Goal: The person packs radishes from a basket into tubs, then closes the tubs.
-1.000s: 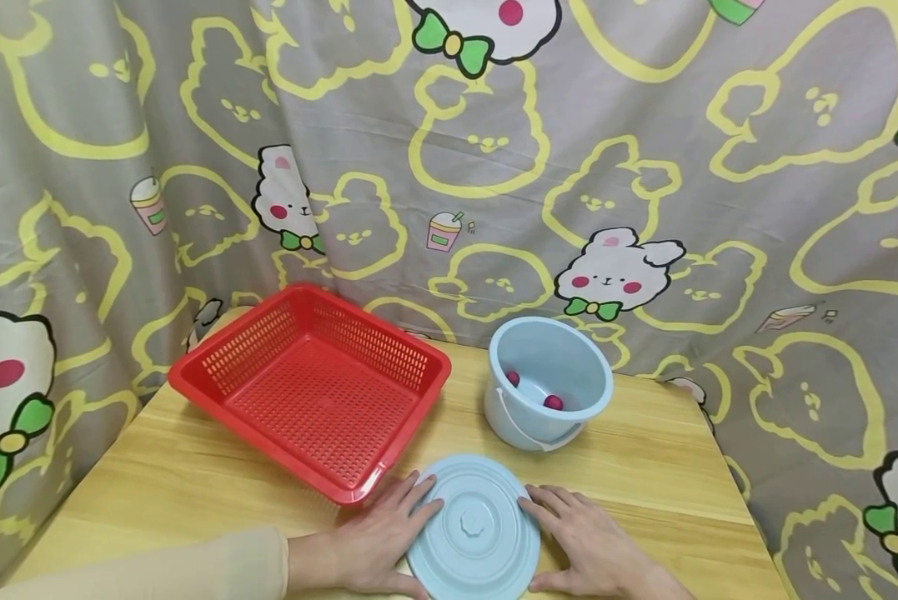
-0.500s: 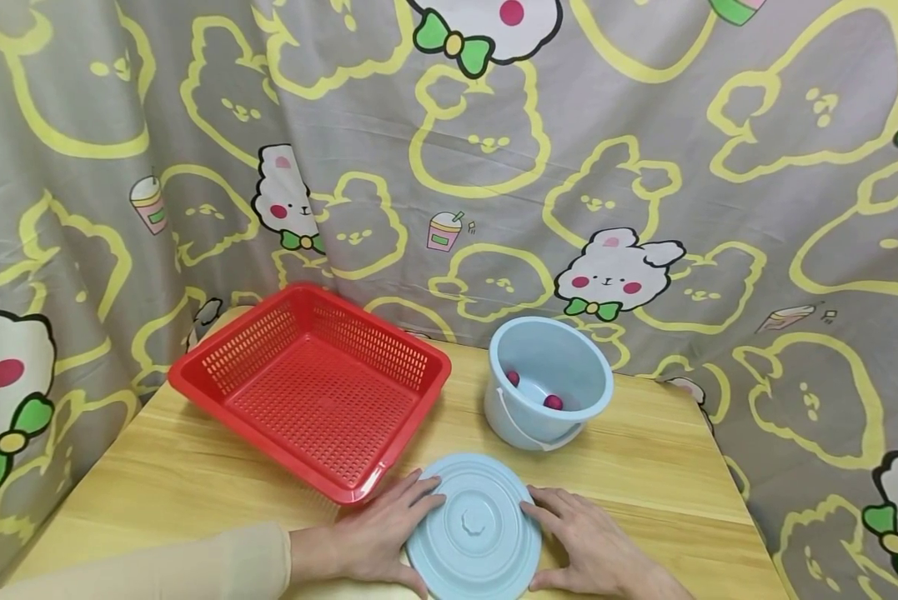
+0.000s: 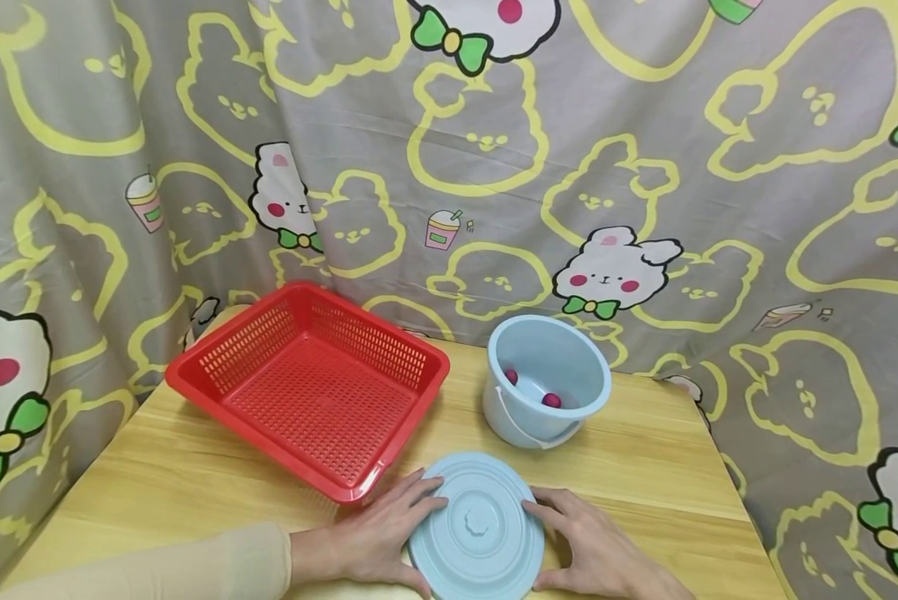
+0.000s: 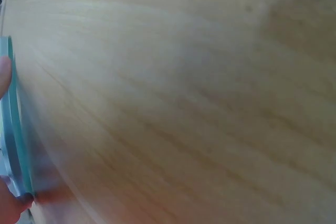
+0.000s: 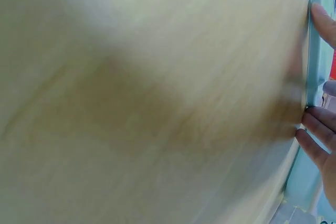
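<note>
A round light-blue lid lies top side up on the wooden table, its raised knob in the middle. My left hand holds its left rim, fingertips over the edge and thumb low on the side. On the opposite rim, my right hand grips in the same way with fingers spread. The left wrist view catches only the lid's edge with parts of two digits on it. In the right wrist view, fingers touch the lid's rim close to the tabletop.
Behind the lid stands a light-blue bucket with a white handle, two dark red balls visible inside. A red perforated basket sits to the left, its near corner by my left hand. A patterned curtain hangs behind the table.
The lid has shifted very slightly to the right, with both hands staying on its rim. The bucket, balls and basket stay where they were on the table.
</note>
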Tool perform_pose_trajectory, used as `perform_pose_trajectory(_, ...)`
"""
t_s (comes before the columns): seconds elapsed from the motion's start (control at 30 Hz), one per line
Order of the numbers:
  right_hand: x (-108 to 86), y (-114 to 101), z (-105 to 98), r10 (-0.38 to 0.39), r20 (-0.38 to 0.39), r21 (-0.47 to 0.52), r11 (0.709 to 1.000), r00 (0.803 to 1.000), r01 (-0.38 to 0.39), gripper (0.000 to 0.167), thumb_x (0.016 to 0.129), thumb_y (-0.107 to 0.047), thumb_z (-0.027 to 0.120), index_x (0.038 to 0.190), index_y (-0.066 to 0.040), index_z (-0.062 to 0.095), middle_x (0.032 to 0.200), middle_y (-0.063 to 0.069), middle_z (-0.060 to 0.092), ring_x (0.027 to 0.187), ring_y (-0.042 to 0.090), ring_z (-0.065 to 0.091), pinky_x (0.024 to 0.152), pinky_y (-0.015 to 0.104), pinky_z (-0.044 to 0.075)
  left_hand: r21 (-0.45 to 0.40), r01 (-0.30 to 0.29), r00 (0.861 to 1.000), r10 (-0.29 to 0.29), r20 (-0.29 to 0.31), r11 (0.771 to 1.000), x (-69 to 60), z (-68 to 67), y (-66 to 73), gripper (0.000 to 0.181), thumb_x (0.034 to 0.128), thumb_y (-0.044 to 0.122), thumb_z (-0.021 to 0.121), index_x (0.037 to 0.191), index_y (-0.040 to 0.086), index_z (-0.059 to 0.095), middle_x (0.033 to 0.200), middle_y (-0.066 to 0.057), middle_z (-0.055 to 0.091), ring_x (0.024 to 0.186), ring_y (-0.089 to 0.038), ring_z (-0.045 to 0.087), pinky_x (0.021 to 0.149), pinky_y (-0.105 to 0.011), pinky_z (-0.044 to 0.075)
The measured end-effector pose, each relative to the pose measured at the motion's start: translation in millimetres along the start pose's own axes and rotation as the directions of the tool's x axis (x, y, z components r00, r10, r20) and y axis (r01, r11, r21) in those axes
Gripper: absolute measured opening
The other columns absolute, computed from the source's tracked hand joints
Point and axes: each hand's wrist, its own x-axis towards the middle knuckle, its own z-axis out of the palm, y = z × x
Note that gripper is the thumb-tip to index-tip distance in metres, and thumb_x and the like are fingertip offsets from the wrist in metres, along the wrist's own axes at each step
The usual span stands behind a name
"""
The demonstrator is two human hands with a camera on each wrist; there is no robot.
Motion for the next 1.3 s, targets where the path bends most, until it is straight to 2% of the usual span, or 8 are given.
perform_pose_trajectory(0.4, -4.1, -5.9, -0.1, 0.058, 0.012, 0.084, 0.995, 0.998, -0.059, 0.090, 0.075, -0.085, 0.072, 0.151, -0.039, 0.055, 0.151, -0.008, 0.055, 0.129, 0.015, 0.059, 0.100, 0.041, 0.060, -0.019, -0.011, 1.000, 0.010, -0.029, 1.000, -0.4, 3.4, -3.8, 0.108, 0.0662, 0.078, 0.084, 0.148, 0.016, 0.052, 0.162, -0.014, 0.046, 0.150, -0.045, 0.046, 0.116, -0.060, 0.051)
perform_pose_trajectory(0.7, -9.3, -8.8, -5.5, 0.111, 0.040, 0.205, 0.972, 0.993, -0.117, 0.088, 0.075, -0.080, 0.076, 0.151, -0.045, 0.049, 0.155, -0.010, 0.047, 0.129, 0.019, 0.060, 0.100, 0.037, 0.060, -0.013, -0.037, 0.996, 0.036, -0.086, 0.999, -2.0, 2.8, -2.3, 0.107, 0.0651, 0.080, 0.084, 0.147, 0.018, 0.054, 0.163, -0.011, 0.046, 0.151, -0.043, 0.045, 0.116, -0.058, 0.051)
perform_pose_trajectory(1.03, -16.3, -12.1, -21.2, 0.058, -0.100, 0.154, 0.987, 0.993, -0.042, 0.094, 0.070, -0.077, 0.081, 0.152, -0.040, 0.052, 0.155, -0.010, 0.048, 0.130, 0.015, 0.061, 0.097, 0.033, 0.061, 0.028, -0.074, 0.989, 0.077, -0.126, 0.997, 0.9, -12.8, 5.9, 0.105, 0.0665, 0.080, 0.082, 0.147, 0.019, 0.054, 0.165, -0.011, 0.044, 0.153, -0.043, 0.043, 0.117, -0.054, 0.052)
perform_pose_trajectory(1.3, -20.9, -18.4, -41.1, 0.075, -0.148, 0.108, 0.992, 0.986, -0.060, 0.097, 0.067, -0.078, 0.083, 0.151, -0.042, 0.053, 0.154, -0.009, 0.051, 0.128, 0.016, 0.063, 0.094, 0.033, 0.062, 0.070, -0.083, 0.989, 0.090, -0.114, 0.994, 5.6, -33.3, 17.3, 0.103, 0.0685, 0.082, 0.080, 0.147, 0.020, 0.054, 0.167, -0.011, 0.041, 0.154, -0.042, 0.042, 0.117, -0.053, 0.052)
